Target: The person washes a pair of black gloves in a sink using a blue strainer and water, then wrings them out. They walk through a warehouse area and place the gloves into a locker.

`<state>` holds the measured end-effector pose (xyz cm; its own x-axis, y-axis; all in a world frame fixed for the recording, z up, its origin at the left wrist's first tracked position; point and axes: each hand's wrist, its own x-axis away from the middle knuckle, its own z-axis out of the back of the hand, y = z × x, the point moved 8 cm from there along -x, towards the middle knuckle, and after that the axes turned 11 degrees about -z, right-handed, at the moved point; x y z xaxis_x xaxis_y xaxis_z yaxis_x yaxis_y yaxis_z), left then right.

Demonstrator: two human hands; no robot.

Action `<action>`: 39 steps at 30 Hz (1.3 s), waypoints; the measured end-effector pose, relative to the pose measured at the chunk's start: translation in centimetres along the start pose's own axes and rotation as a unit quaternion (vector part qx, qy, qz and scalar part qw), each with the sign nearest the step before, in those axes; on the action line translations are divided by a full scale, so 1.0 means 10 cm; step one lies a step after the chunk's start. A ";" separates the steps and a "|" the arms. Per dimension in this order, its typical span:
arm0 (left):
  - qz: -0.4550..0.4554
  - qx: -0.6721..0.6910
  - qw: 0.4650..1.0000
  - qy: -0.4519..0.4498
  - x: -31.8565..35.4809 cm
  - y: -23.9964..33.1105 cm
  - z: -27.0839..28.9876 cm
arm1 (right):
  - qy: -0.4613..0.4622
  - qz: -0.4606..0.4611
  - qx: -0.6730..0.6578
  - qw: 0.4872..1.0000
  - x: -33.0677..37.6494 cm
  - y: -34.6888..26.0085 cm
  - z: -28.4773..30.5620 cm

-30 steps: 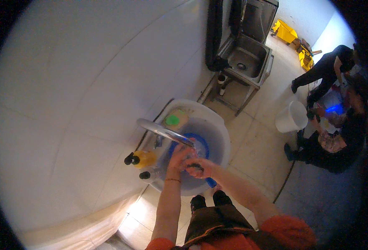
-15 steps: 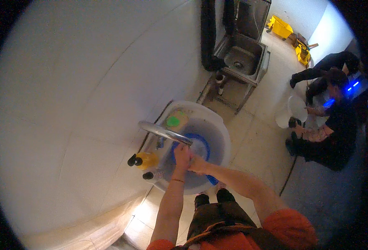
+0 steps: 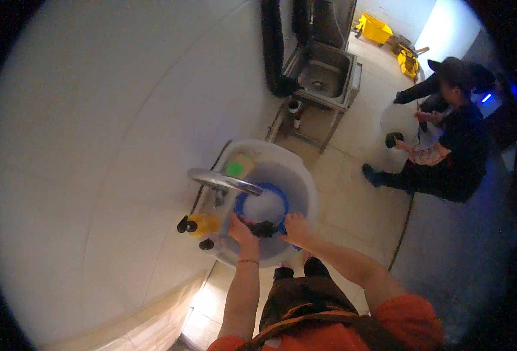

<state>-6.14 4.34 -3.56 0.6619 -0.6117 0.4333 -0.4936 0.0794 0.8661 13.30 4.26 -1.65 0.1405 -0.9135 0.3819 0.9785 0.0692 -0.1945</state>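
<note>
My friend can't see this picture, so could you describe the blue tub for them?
Find the white washbasin against the wall, then the curved chrome faucet reaching over it. Inside, by the faucet's tip, sits the round tub. Its circular blue rim sets it apart from the yellow pump bottle at the washbasin's left edge.

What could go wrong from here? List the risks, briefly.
The yellow bottle and black-capped bottle stand at the left side of the basin, close to the left hand; a sideways swing could knock one over.

The dark item lies between that hand and the right hand; it might slip away.

The round blue container might tip if the right hand, near its rim, presses down.
</note>
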 end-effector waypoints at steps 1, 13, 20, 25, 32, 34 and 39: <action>0.003 0.006 1.000 -0.015 0.00 -0.01 0.01 | -0.041 0.031 0.034 0.998 0.03 -0.04 -0.09; 0.061 0.005 0.993 -0.102 0.40 0.02 0.04 | -0.228 -0.096 -0.188 0.951 0.06 0.18 -0.23; 0.073 0.023 0.992 -0.100 1.14 0.28 -0.46 | -0.097 0.094 -0.251 0.958 0.05 0.40 -0.15; 0.090 0.074 0.988 -0.098 1.40 0.39 -0.66 | -0.286 -0.016 -0.269 0.920 0.33 0.79 0.53; 0.046 0.125 0.977 -0.169 1.38 0.18 -1.31 | -0.122 0.000 -0.266 0.956 0.32 1.88 1.12; 0.065 0.110 0.974 -0.186 1.47 0.09 -1.55 | -0.106 -0.009 -0.228 0.968 0.39 2.21 1.24; 0.090 0.122 0.974 -0.170 1.30 -0.22 -1.78 | -0.166 -0.070 -0.204 0.962 0.58 2.89 1.24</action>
<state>13.62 10.20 4.59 0.3468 -0.8340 0.4292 -0.7314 0.0460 0.6804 44.26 5.99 6.16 0.1194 -0.7192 0.6845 0.8600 -0.2696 -0.4332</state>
